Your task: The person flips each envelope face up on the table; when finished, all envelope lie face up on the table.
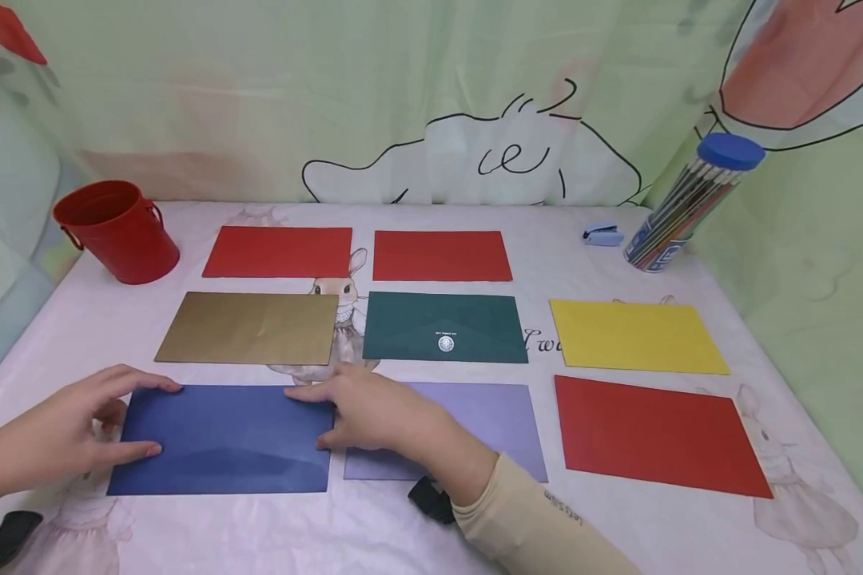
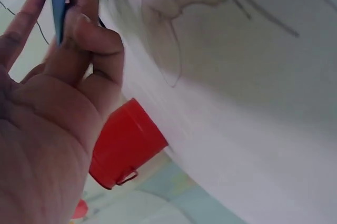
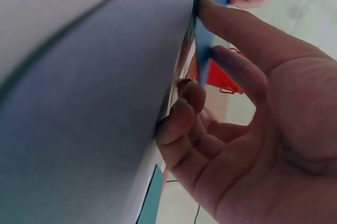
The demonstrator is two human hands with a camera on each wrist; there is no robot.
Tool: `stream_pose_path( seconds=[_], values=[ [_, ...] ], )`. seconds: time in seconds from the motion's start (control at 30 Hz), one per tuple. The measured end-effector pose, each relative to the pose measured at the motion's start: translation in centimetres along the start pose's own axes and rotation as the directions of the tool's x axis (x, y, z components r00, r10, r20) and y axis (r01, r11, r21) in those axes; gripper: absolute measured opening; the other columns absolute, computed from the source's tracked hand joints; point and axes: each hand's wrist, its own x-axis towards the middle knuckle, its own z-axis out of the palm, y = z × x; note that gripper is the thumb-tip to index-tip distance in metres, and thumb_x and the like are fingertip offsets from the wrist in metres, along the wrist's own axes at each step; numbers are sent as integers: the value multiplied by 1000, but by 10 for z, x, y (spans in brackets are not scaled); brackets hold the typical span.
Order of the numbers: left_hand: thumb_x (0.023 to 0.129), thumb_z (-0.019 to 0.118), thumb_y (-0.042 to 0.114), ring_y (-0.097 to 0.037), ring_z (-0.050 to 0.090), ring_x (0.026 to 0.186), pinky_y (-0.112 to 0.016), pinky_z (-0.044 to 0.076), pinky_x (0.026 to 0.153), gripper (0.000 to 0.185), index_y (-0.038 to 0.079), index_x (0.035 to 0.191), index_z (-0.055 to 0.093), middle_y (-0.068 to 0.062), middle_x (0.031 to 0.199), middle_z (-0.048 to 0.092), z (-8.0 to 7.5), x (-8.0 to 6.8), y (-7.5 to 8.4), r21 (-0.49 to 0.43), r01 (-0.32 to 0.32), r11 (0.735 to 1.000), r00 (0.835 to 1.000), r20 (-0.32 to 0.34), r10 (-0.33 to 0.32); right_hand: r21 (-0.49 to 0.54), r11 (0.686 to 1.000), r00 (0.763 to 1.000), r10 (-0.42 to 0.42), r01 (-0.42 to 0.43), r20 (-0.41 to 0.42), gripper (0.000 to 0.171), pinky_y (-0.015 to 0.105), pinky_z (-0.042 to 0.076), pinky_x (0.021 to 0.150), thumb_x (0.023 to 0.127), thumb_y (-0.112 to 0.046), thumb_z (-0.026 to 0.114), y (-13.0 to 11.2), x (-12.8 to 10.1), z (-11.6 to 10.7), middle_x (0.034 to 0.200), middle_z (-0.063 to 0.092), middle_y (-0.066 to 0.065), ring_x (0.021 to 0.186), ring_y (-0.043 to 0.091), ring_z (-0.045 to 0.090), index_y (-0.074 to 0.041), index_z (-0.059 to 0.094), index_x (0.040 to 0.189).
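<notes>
Evidently early on, both hands, left hand [image 1: 65, 431] and right hand [image 1: 367, 411], pinch the blue envelope [image 1: 223, 439] at 9 and 3 o'clock, barely lifted off the bench [image 1: 690, 527].

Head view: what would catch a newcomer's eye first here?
A grid of coloured envelopes covers the table, and both hands meet at the dark blue envelope in the near row. The left hand holds its left edge, the right hand its right edge. A red bucket stands far left.
</notes>
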Motion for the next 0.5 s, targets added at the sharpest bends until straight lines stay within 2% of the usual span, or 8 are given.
stream_pose_path(
  seconds=[0.1,0.17,0.23,0.33,0.4,0.5],
  values=[
    [67,95,32,-8,52,71,-23,49,57,72,12,128,62,-12,117,55,0,3,2,42,6,999,1000,10,-7,-44,998,999,35,-36,-13,66,32,46,99,85,-30,83,-2,0,2,145,54,-1,134,23,45,-34,56,145],
    [65,95,35,-15,56,79,-25,53,60,75,12,128,61,-16,119,54,-1,5,3,82,37,996,999,19,-39,-71,996,998,54,-56,-32,64,33,44,103,84,-32,84,-3,0,3,146,52,5,137,25,42,-34,58,143],
    [62,96,41,-28,59,89,-35,59,68,80,12,128,60,-21,123,50,-2,7,3,142,61,988,998,12,-64,-117,991,996,56,-63,-63,61,28,45,99,83,-36,85,-5,-1,4,136,55,5,127,21,47,-34,62,139],
    [56,96,48,-49,54,105,-54,57,76,89,13,129,58,-27,131,43,-2,11,3,232,85,969,996,3,-89,-194,978,994,52,-71,-99,56,23,47,85,81,-41,85,-8,-2,4,118,52,4,106,16,50,-36,67,134],
    [54,96,51,-53,49,112,-62,53,79,92,14,129,58,-28,135,41,-2,14,3,259,79,963,997,4,-83,-235,969,993,43,-68,-110,54,22,46,77,81,-43,85,-10,-3,4,110,50,2,94,14,48,-37,68,131],
    [55,97,48,-50,49,115,-60,54,81,94,13,132,56,-25,137,42,-3,18,4,206,57,977,998,26,-64,-277,959,994,40,-67,-103,50,24,47,74,82,-43,83,-12,-4,3,109,52,1,91,13,50,-39,69,130]
  ],
)
